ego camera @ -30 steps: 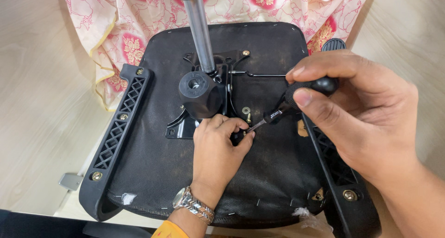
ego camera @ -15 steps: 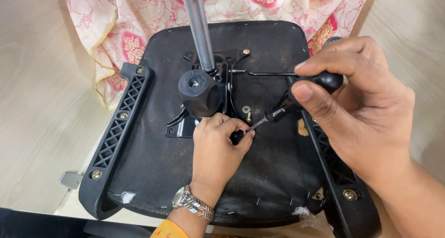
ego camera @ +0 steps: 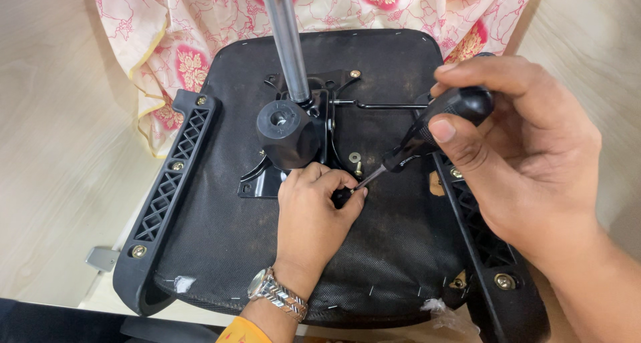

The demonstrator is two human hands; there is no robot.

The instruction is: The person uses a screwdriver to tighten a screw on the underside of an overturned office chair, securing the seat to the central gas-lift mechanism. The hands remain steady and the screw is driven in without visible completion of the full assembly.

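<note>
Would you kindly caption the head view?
Right hand angles a screwdriver to a screw pinched by left hand on an upturned chair seat.

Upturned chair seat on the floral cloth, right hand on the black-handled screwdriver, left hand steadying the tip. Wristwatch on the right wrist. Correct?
Not quite: the head view shows the wristwatch on the left wrist. The rest holds: right hand grips the black-handled screwdriver, left hand steadies its tip, and the upturned chair seat lies on the floral cloth.

Upturned black chair seat (ego camera: 220,249) mid-frame, right hand (ego camera: 527,163) gripping black screwdriver (ego camera: 427,133), tip at left hand (ego camera: 314,216) fingers, metal mechanism plate (ego camera: 267,179) adjacent, floral cloth (ego camera: 193,29) upper frame.
</note>
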